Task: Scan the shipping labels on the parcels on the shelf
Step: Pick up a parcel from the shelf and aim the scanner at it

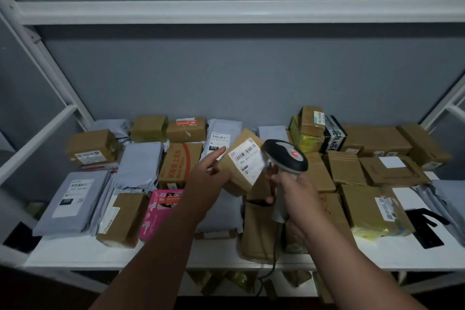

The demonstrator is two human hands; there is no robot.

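My left hand point(210, 176) holds a small brown cardboard parcel point(241, 178) tilted up above the shelf, its forefinger stretched along the box's far side. The parcel's white shipping label point(247, 158) with a barcode faces the scanner. My right hand point(298, 199) grips the handle of a grey and black barcode scanner point(286, 157), whose head sits just right of the label. A cable point(274, 267) hangs from the handle past the shelf's front edge.
The white shelf point(151, 251) carries many parcels: brown boxes point(91, 146), grey mailer bags point(73, 204), a pink box point(161, 211), a yellow-taped box point(375, 211). White metal frame posts point(45, 63) rise at both sides and a crossbar point(226, 11) runs overhead. More parcels lie on the level below.
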